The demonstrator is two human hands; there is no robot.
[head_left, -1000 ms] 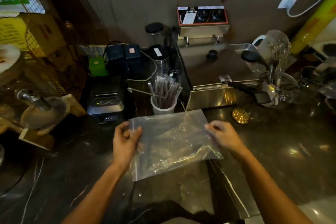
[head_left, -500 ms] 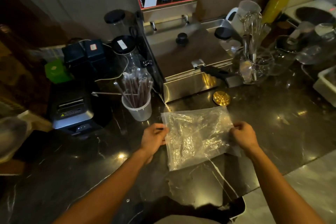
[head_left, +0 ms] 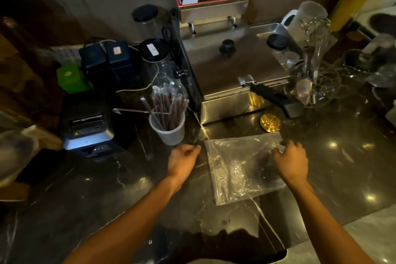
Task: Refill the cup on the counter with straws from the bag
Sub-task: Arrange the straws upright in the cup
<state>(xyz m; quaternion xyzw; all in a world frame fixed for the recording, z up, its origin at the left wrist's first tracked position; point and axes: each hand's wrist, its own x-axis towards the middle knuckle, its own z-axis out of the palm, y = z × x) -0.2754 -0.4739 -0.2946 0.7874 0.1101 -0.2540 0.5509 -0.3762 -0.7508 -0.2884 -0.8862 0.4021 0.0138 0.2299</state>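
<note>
A white cup (head_left: 169, 134) stands on the dark marble counter (head_left: 90, 195), holding several wrapped brown straws (head_left: 169, 106). To its right a clear plastic bag (head_left: 237, 167) lies flat and looks empty. My left hand (head_left: 184, 157) is just off the bag's top left corner, below the cup, with its fingers curled and nothing in them. My right hand (head_left: 290, 162) rests palm down on the bag's right edge, with the fingers closed on the top right corner.
A steel fryer (head_left: 231, 66) with a black handle stands behind the bag. A gold disc (head_left: 270, 122) lies at its front. A receipt printer (head_left: 87, 122) stands left of the cup, with jars (head_left: 156, 60) behind it. Glassware and a whisk (head_left: 315, 66) crowd the right.
The bag has come down flat onto the counter, right of the cup. My left hand has let go of its corner; my right hand stays on the right edge.
</note>
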